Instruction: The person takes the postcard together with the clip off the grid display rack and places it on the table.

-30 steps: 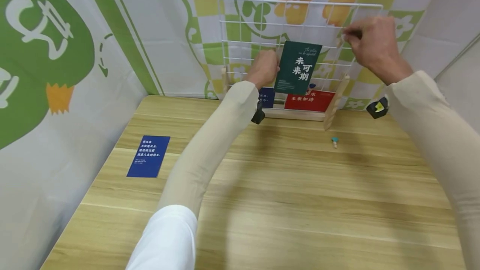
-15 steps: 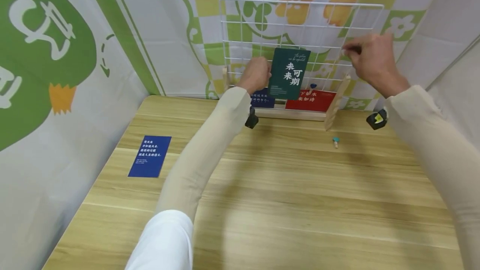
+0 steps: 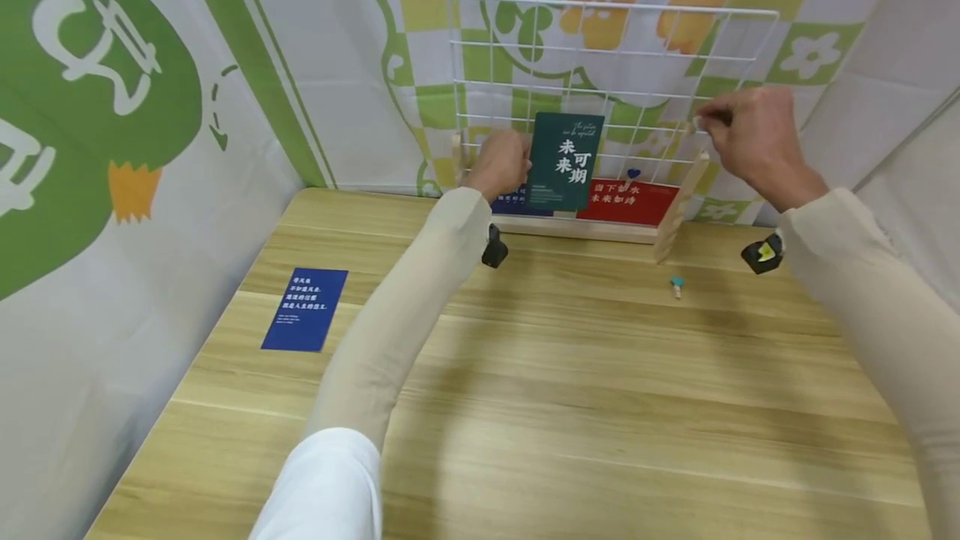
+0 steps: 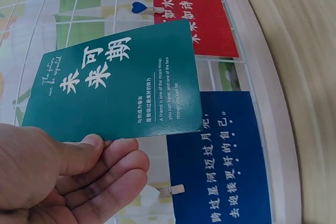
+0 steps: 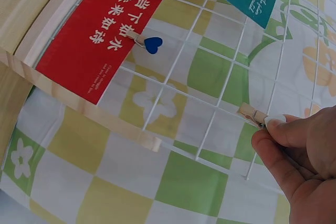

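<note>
Between thumb and fingers, my left hand (image 3: 501,163) pinches the edge of a dark green card (image 4: 121,85) with white lettering. The card is in front of a white wire grid rack (image 3: 615,6), partly covering the things behind it. My right hand (image 5: 310,156) pinches a small wooden clothespin (image 5: 253,115) with a white decoration, near the grid's right side. Low on the rack are a red card (image 5: 100,40), with a blue-heart clothespin (image 5: 152,45) at its edge, and a blue card (image 4: 220,150) with a white-heart clothespin (image 4: 170,190).
Another blue card (image 3: 305,309) lies on the left of the wooden table (image 3: 600,407). A clothespin with a turquoise top (image 3: 677,286) lies before the rack's right wooden foot (image 3: 682,207). A patterned cloth (image 3: 420,15) hangs behind the rack.
My left hand has brought the green card down and to the left, over the lower part of the grid. My right hand has come lower with its clothespin.
</note>
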The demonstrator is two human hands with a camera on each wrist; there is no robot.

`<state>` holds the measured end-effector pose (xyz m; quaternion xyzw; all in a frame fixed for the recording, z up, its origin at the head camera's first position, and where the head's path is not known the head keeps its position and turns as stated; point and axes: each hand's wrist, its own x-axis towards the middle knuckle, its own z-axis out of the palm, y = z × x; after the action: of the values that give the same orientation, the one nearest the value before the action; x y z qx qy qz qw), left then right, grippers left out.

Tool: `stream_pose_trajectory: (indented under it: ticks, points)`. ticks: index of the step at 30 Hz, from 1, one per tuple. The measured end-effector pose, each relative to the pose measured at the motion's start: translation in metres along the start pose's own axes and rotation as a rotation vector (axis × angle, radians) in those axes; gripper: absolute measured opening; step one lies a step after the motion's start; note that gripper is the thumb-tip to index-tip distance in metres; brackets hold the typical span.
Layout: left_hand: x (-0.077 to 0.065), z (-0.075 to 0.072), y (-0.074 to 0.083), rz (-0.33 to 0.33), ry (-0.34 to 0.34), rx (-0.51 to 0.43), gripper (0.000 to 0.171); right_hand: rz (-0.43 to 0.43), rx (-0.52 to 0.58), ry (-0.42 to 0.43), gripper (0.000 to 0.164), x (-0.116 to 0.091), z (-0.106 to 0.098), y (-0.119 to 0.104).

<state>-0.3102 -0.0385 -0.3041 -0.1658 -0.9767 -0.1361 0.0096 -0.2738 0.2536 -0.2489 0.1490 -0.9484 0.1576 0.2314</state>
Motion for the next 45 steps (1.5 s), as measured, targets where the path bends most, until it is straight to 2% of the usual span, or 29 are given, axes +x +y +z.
stream_pose_trajectory:
  ticks: [6,10,16,24,27,31,37,40,45]
  points:
    - [-0.005,0.004,-0.009,0.01,0.038,0.011,0.029,0.012,-0.026,-0.019,0.018,-0.003,0.003,0.002]
    - [-0.009,0.006,-0.014,-0.002,0.033,0.004,0.035,0.001,-0.028,-0.011,0.017,-0.005,0.005,0.004]
    - [-0.015,0.009,-0.022,-0.019,0.028,0.028,0.031,0.015,0.003,-0.032,0.016,-0.007,0.007,0.003]
    - [-0.022,0.015,-0.034,-0.061,0.006,-0.069,0.025,0.068,0.035,-0.102,0.018,-0.013,0.01,0.003]
    - [-0.025,0.018,-0.04,-0.096,-0.012,-0.137,0.028,0.108,0.043,-0.136,0.02,-0.014,0.012,0.004]
    - [-0.031,0.02,-0.049,-0.115,-0.038,-0.171,0.032,0.097,0.044,-0.133,0.019,-0.017,0.015,0.008]
    - [-0.039,0.023,-0.058,-0.107,-0.04,-0.134,0.033,0.033,0.024,-0.094,0.017,-0.024,0.02,0.015]
    - [-0.043,0.024,-0.062,-0.122,-0.047,-0.142,0.027,0.014,0.023,-0.087,0.016,-0.027,0.023,0.018]
    - [-0.049,0.026,-0.071,-0.167,-0.059,-0.212,0.015,-0.004,0.028,-0.074,0.014,-0.032,0.028,0.021]
